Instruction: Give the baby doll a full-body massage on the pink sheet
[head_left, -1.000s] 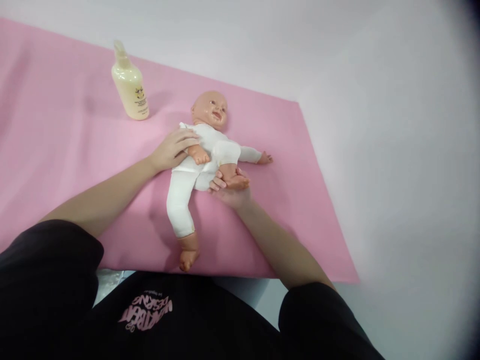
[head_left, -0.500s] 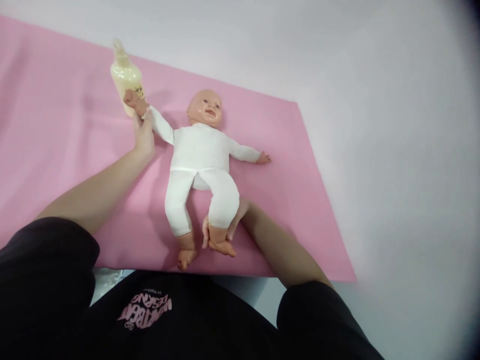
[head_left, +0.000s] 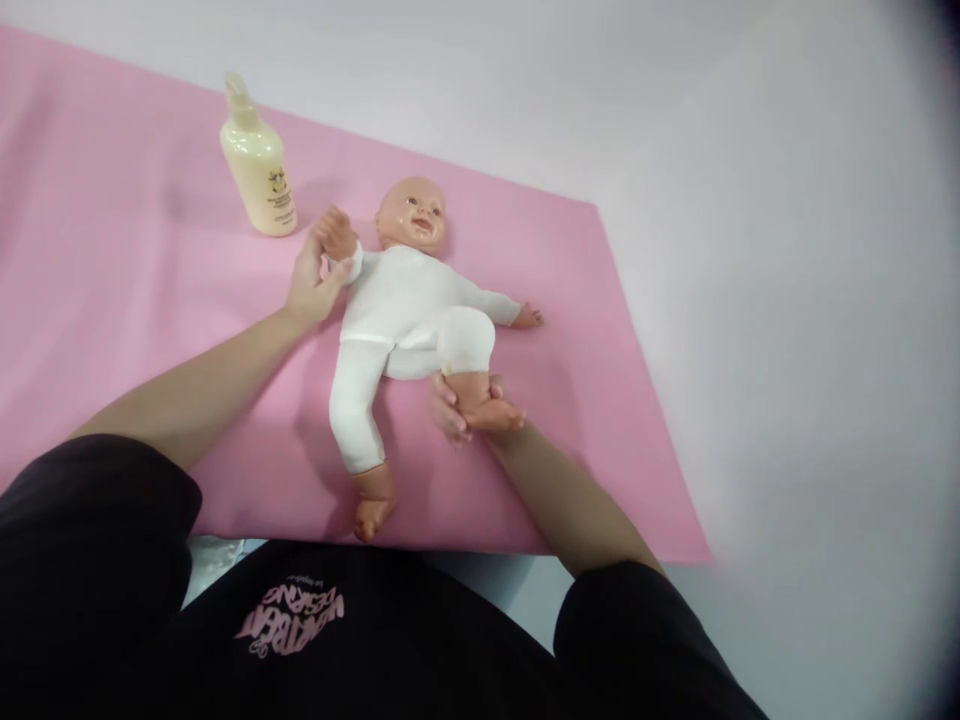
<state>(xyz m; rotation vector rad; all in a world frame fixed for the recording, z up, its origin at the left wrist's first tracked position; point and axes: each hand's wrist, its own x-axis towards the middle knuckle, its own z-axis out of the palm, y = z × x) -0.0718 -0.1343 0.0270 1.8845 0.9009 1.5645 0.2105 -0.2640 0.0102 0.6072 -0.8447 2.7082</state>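
Observation:
A baby doll (head_left: 405, 295) with a white cloth body lies on its back, its head away from me. My left hand (head_left: 315, 285) is closed round the doll's forearm on the left, just below its raised fist. On the right, my right hand (head_left: 451, 408) grips the doll's lower leg near the ankle from beneath; the foot hides part of my fingers. That leg is bent up at the knee, while the other leg lies stretched toward me. The doll's other arm is spread out to the right, untouched.
A pale yellow pump bottle (head_left: 259, 175) stands upright left of the doll's head, close to my left hand. Pink sheeting (head_left: 585, 460) covers the table, whose right edge slants toward me. Beyond it is a plain pale surface (head_left: 787, 300).
My left hand has brought the doll's arm inward from beside the bottle toward its body. My right hand has pushed the leg up, bending its knee.

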